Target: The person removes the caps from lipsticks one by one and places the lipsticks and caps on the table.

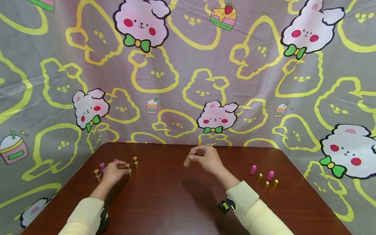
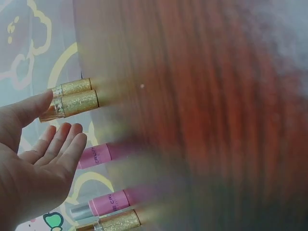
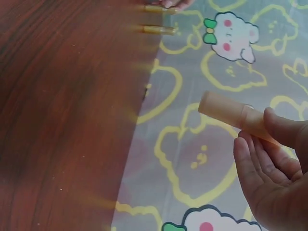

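My right hand (image 1: 207,159) is raised over the middle of the table and pinches a tan-gold lipstick tube (image 3: 224,108) between thumb and fingers. The tube slants downward, clear of the tabletop. At the left side, my left hand (image 1: 114,173) is beside an upright gold lipstick tube (image 1: 128,167). In the left wrist view its thumb (image 2: 38,107) overlaps this glittery tube (image 2: 79,103), while the other fingers extend loosely just past it. Another gold tube (image 1: 135,162) stands just behind. Pink tubes (image 2: 109,202) and a further gold tube (image 1: 97,175) stand around the left hand.
On the right of the brown table (image 1: 164,202) stand several round-topped pieces, pink (image 1: 271,175) and gold (image 1: 266,185). A patterned cloth (image 1: 176,98) hangs around the back and sides. Dark cameras (image 1: 226,205) are strapped to the wrists.
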A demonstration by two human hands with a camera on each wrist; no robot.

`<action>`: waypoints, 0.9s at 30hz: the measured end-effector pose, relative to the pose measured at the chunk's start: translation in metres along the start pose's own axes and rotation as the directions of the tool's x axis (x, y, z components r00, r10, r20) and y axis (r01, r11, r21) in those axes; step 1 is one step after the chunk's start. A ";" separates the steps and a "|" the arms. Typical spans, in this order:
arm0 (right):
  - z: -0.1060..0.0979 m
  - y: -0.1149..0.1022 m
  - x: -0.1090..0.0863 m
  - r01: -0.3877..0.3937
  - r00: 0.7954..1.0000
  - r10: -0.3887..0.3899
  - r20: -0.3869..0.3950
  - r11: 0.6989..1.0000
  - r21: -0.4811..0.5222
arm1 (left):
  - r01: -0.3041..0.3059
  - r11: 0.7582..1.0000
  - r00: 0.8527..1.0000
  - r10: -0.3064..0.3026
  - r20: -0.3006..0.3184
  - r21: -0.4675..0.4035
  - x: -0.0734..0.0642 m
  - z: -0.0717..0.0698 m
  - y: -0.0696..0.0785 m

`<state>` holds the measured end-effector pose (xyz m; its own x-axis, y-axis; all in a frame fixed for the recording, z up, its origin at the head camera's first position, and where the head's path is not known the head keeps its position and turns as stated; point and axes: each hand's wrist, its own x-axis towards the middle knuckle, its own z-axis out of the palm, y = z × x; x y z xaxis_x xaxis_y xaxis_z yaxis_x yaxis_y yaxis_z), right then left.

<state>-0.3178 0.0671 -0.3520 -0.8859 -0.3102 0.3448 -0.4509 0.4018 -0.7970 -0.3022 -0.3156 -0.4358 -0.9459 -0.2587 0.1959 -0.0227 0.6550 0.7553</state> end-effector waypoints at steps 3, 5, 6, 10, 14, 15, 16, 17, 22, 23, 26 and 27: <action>-0.006 -0.003 -0.002 -0.005 1.000 0.006 -0.023 0.999 0.036 | -0.021 1.000 1.000 0.021 -0.002 -0.004 -0.001 -0.001 0.002; -0.009 -0.004 -0.003 -0.017 0.999 0.019 -0.038 0.997 0.072 | -0.034 0.999 0.999 0.034 -0.005 -0.021 -0.001 -0.001 0.003; -0.011 -0.005 -0.004 -0.022 0.999 0.026 -0.041 0.996 0.089 | -0.036 0.999 0.999 0.036 -0.009 -0.029 -0.001 -0.002 0.004; -0.017 -0.008 -0.007 -0.036 0.997 0.046 -0.065 0.988 0.151 | -0.044 0.998 0.998 0.042 -0.036 -0.048 -0.002 -0.004 0.008; -0.022 -0.009 -0.009 -0.016 0.997 0.033 -0.071 0.973 0.230 | -0.042 0.998 0.996 0.038 -0.079 -0.048 -0.002 -0.006 0.013; -0.023 -0.009 -0.010 -0.010 0.997 0.030 -0.077 0.969 0.246 | -0.039 0.998 0.995 0.034 -0.090 -0.050 -0.002 -0.006 0.014; -0.024 -0.009 -0.010 -0.001 0.997 0.022 -0.079 0.965 0.264 | -0.038 0.998 0.995 0.032 -0.098 -0.053 -0.002 -0.006 0.015; -0.026 -0.009 -0.011 0.003 0.996 0.022 -0.088 0.960 0.279 | -0.037 0.998 0.994 0.031 -0.107 -0.053 -0.002 -0.007 0.016; -0.031 -0.010 -0.012 0.048 0.992 0.001 -0.129 0.926 0.374 | -0.055 0.996 0.985 0.044 -0.165 -0.067 -0.001 -0.006 0.026; -0.032 -0.010 -0.012 0.053 0.990 0.004 -0.142 0.917 0.396 | -0.064 0.995 0.982 0.050 -0.181 -0.073 -0.001 -0.006 0.029; -0.033 -0.012 -0.011 0.068 0.982 0.022 -0.188 0.885 0.460 | -0.093 0.990 0.972 0.067 -0.226 -0.106 -0.001 -0.003 0.040; -0.033 -0.013 -0.010 0.070 0.978 0.035 -0.206 0.873 0.482 | -0.106 0.987 0.969 0.074 -0.236 -0.124 -0.001 -0.002 0.044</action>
<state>-0.3066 0.0939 -0.3289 -0.9046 -0.1119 0.4112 -0.4034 -0.0859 -0.9110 -0.3020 -0.2879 -0.4014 -0.8415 -0.3700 0.3937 0.1179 0.5853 0.8022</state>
